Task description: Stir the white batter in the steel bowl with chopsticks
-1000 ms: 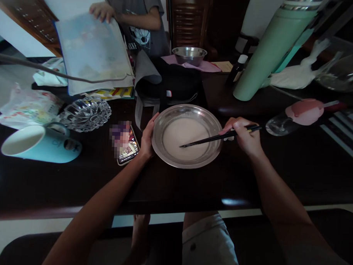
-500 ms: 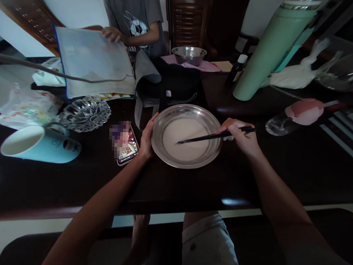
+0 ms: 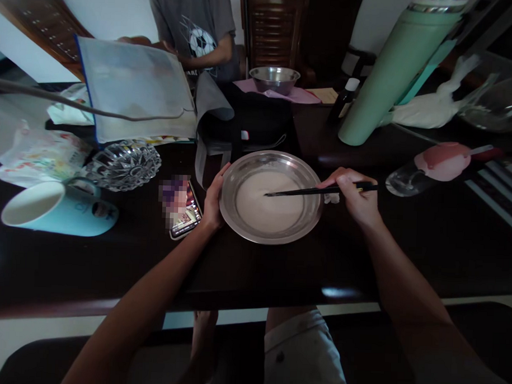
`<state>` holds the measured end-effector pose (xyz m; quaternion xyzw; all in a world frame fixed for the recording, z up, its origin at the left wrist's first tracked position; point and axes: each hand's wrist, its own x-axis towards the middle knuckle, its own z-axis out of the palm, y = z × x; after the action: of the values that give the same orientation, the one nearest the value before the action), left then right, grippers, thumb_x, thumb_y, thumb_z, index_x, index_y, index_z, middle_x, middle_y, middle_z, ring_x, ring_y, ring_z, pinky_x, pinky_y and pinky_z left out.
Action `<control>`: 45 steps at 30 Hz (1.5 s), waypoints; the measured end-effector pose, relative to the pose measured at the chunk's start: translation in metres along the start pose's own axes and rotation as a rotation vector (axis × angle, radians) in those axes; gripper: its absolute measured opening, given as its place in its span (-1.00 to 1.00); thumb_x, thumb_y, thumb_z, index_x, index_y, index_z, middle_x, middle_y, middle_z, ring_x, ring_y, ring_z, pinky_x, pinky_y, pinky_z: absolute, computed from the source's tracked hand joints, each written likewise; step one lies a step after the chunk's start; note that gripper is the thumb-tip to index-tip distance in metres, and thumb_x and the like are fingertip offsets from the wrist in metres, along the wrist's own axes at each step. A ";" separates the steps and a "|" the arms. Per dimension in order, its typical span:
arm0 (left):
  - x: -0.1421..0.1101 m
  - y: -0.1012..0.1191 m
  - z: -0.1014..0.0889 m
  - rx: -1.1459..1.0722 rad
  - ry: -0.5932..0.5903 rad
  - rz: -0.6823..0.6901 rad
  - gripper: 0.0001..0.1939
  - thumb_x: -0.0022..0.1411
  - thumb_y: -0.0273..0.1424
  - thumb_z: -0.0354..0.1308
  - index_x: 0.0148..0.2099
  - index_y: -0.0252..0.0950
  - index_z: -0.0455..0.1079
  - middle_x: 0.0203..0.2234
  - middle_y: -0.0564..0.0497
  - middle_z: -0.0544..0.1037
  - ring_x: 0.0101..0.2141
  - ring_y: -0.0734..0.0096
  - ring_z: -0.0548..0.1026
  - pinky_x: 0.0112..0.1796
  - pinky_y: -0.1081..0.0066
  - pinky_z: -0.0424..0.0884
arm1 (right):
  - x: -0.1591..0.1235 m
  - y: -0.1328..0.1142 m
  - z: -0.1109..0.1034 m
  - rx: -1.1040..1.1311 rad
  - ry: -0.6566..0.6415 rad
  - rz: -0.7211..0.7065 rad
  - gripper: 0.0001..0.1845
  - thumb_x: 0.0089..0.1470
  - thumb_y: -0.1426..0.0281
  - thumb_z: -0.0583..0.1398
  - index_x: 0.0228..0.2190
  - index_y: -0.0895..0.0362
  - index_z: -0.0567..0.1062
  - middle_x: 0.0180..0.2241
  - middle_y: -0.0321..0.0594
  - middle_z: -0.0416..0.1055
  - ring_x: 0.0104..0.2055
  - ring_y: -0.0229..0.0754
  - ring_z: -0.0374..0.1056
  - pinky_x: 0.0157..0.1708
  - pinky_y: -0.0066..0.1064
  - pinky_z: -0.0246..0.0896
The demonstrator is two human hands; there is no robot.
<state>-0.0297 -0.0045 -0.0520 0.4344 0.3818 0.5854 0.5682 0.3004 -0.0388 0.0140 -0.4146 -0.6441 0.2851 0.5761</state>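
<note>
A round metal bowl (image 3: 269, 239) stands on the dark table in front of me, with a pale, milky liquid (image 3: 272, 212) in it. My left hand (image 3: 215, 202) grips the bowl's left rim, thumb at the top edge. My right hand (image 3: 354, 192), at the bowl's right side, is closed around a pair of dark chopsticks (image 3: 306, 191). Their tips dip into the liquid near its middle. Just left of my left hand lies a phone (image 3: 188, 217) with its screen lit. A small whitish thing (image 3: 332, 198) is partly visible beside the bowl, below my right hand.
A light blue mug (image 3: 62, 210) lies left, near a glass dish (image 3: 126, 165). Behind the bowl are a black bag (image 3: 258, 116) and a second metal bowl (image 3: 274, 78). A green flask (image 3: 398, 74) stands back right. Across the table, a person (image 3: 198, 33) is behind a clear folder (image 3: 136, 87).
The chopstick tips have moved up and right through the liquid, and my right hand has shifted slightly right. The other person's hand has slipped down behind the folder. My left hand stays put.
</note>
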 end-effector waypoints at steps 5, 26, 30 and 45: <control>0.000 0.000 0.000 -0.021 -0.018 0.016 -0.37 0.34 0.12 0.30 0.30 -0.08 0.56 0.31 -0.09 0.60 0.44 -0.23 0.35 0.41 -0.16 0.29 | -0.001 0.004 0.000 0.115 0.089 0.049 -0.45 0.24 -0.18 0.33 -0.46 0.02 0.68 -0.59 -0.26 0.57 -0.60 -0.17 0.46 -0.55 -0.30 0.44; 0.000 -0.001 0.000 -0.015 -0.022 0.019 -0.33 0.33 0.13 0.30 0.33 -0.12 0.53 0.31 -0.15 0.59 0.42 -0.27 0.38 0.39 -0.16 0.32 | 0.001 0.000 -0.002 0.017 0.048 0.023 -0.52 0.26 -0.13 0.34 -0.40 -0.01 0.70 -0.47 -0.23 0.66 -0.39 -0.09 0.64 -0.34 -0.24 0.61; 0.000 -0.001 0.000 -0.017 -0.010 0.017 -0.35 0.32 0.12 0.32 0.30 -0.10 0.56 0.30 -0.10 0.61 0.41 -0.25 0.41 0.38 -0.15 0.33 | 0.000 0.004 -0.004 0.104 0.006 0.051 -0.53 0.27 -0.11 0.34 -0.40 0.01 0.69 -0.53 -0.25 0.63 -0.48 -0.13 0.57 -0.46 -0.30 0.53; 0.000 -0.002 -0.002 -0.030 0.003 0.015 -0.37 0.33 0.10 0.34 0.29 -0.10 0.56 0.27 -0.09 0.63 0.40 -0.22 0.42 0.42 -0.15 0.28 | 0.003 0.003 -0.005 0.065 -0.131 0.068 -0.49 0.25 -0.15 0.35 -0.41 0.01 0.70 -0.47 -0.24 0.66 -0.42 -0.14 0.60 -0.39 -0.31 0.56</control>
<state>-0.0307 -0.0039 -0.0549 0.4277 0.3704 0.5961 0.5697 0.3058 -0.0357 0.0140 -0.3979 -0.6564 0.3515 0.5360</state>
